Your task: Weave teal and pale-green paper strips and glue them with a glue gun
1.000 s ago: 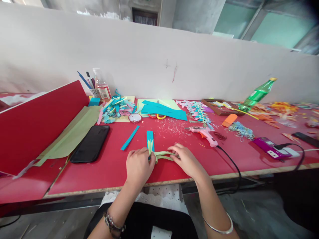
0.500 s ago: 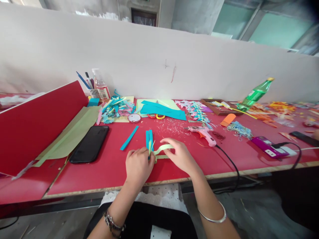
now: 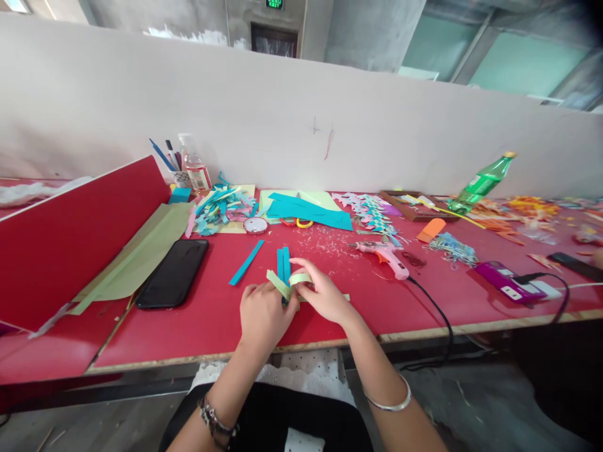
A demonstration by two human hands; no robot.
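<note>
My left hand [image 3: 266, 312] is closed on a bundle of paper strips at the table's front. Blue paper strips [image 3: 283, 263] stick out beyond its fingers, and a pale green strip [image 3: 277, 282] slants up to the left. Close beside it, my right hand [image 3: 320, 292] pinches a curled pale green paper strip [image 3: 300, 277]. The end of another pale strip [image 3: 347, 297] shows under my right wrist. The inner ends of the strips are hidden by my fingers. A separate blue strip [image 3: 245, 263] lies left of my hands.
A black phone [image 3: 173, 274] lies to the left. On the right are a pink glue gun [image 3: 384, 256] with its cable and a purple power socket [image 3: 509, 279]. Behind are a pile of paper scraps [image 3: 221, 210], blue paper sheets [image 3: 308, 210] and a tilted green bottle [image 3: 483, 182].
My right hand has moved left, close against my left hand, bringing the pale green strip along in a tighter curl. A pale strip now slants left above my left hand.
</note>
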